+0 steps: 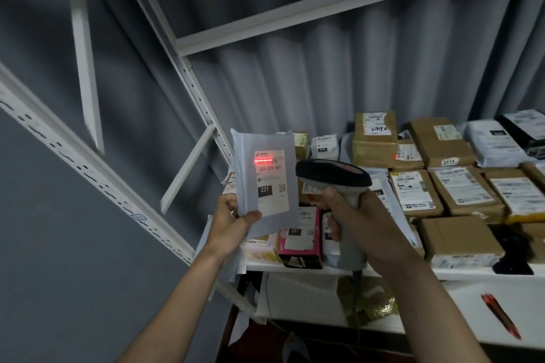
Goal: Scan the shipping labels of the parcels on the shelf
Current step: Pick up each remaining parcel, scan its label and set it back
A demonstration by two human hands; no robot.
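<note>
My left hand [233, 219] grips the lower edge of a grey plastic mailer [264, 177] and holds it upright in front of the shelf. Its white shipping label [271, 183] faces me, and a red scan line glows across the barcode near the label's top. Just right of the mailer, my right hand [354, 215] grips the handle of a handheld barcode scanner [333, 177]. The scanner's dark head points left at the label.
The white shelf [460, 274] carries several brown cardboard boxes [460, 237] and grey mailers [492, 143] with labels. A pink box [300, 242] stands at its front left edge. White perforated uprights [200, 103] frame the shelf. A lower shelf [472, 306] holds a red-black item.
</note>
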